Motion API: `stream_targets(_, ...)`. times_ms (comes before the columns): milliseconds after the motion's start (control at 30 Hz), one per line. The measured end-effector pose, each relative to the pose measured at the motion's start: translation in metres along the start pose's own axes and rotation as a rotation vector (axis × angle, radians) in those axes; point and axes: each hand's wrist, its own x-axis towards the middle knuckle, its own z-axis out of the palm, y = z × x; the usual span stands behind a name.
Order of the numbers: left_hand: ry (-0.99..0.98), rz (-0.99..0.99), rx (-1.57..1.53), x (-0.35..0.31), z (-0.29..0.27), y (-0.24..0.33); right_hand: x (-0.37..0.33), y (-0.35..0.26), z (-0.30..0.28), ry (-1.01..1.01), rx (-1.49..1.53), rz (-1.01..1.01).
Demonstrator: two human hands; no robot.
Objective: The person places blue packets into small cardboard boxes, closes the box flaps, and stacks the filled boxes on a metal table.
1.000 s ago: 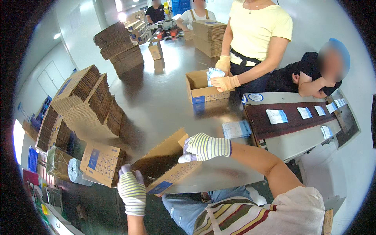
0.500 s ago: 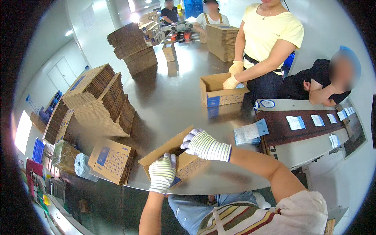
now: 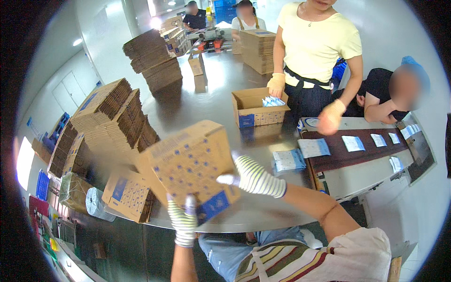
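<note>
Your L hand (image 3: 183,221), fingers part-curled, grips the carton (image 3: 192,160) by its lower corner; your R hand (image 3: 259,176) is half-open, thumb against its side, can't tell if gripping. Carton's tilted over the steel table (image 3: 202,108), near edge. Flat-box stack (image 3: 105,120): table's L side. Open box (image 3: 262,118) w/ blue-white packs (image 3: 273,101): table's R side. Conveyor (image 3: 339,162): R of table.

A brown cardboard box (image 3: 192,162), bearing blue spots and a blue panel, is being held tilted, near centre.
</note>
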Motion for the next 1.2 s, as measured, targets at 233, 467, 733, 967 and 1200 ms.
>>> stream_targets(233,-0.124,-0.614,-0.565,-0.101,0.011,-0.137,0.009,-0.047,0.045,-0.52,-0.45,-0.205)
stream_targets(467,-0.434,-0.888,-0.502,-0.108,-0.043,-0.117,-0.006,-0.007,0.106,-0.646,-0.622,-0.45)
stream_targets(733,-0.469,0.381,1.277,-0.022,-0.106,0.025,0.005,0.006,0.079,-0.689,-0.552,-0.72)
stream_targets(967,-0.837,0.551,1.049,-0.002,-0.038,-0.013,0.031,0.024,0.075,-0.325,-0.411,-0.693)
stream_targets(1200,-0.671,0.575,1.103,-0.013,-0.02,-0.027,-0.036,-0.002,0.085,-0.307,-0.193,-0.423)
